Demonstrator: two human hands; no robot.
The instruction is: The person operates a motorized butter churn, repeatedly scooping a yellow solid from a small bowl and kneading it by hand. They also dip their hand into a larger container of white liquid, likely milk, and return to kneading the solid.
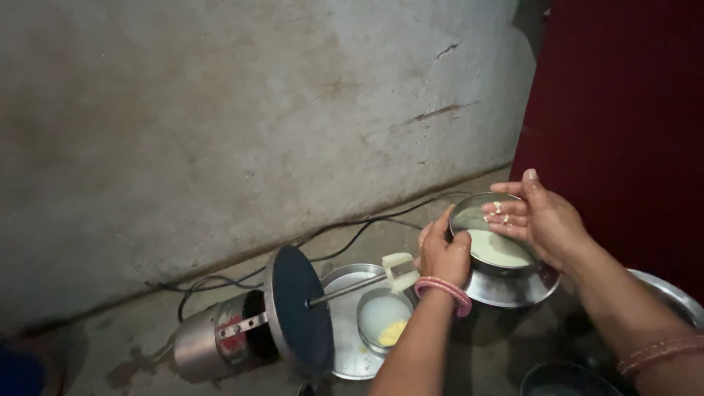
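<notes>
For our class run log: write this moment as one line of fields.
left hand: grips steel bowl rim | right hand: open over bowl, bits on fingers | bowl: pale liquid, tilted above plate | nearby: churner lying on floor

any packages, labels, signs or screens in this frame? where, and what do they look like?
None: no package, sign or screen shows.
Closest thing: a red patch on the side of the steel motor housing lying on the floor at lower left; too small to tell whether it is a label.
The left hand and the right hand hold a plain steel bowl of pale liquid, unmarked.
</notes>
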